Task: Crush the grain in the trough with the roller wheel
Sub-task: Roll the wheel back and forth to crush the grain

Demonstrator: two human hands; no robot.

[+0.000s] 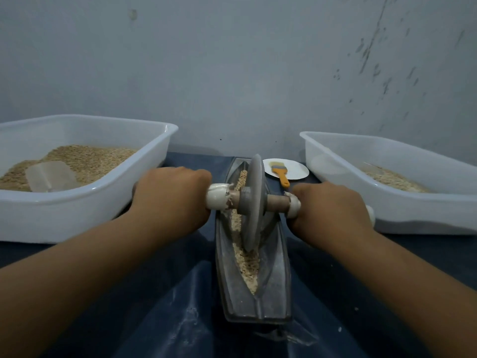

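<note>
On a dark blue cloth (108, 293) against a scuffed grey wall (232, 73), the trough (273, 285) lies lengthwise between two white tubs (85, 202) of grain. Its grey wheel (254, 202) stands upright in the pale grain (247, 264). Left hand (170, 197) and right hand (333, 210) curl tightly round the axle ends.

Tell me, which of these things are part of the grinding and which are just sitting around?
In use: roller wheel, standing in the trough; grain in the trough; left hand and right hand, each gripping an axle end.

Lying about: left tub with scoop; right tub; brush on plate.
</note>
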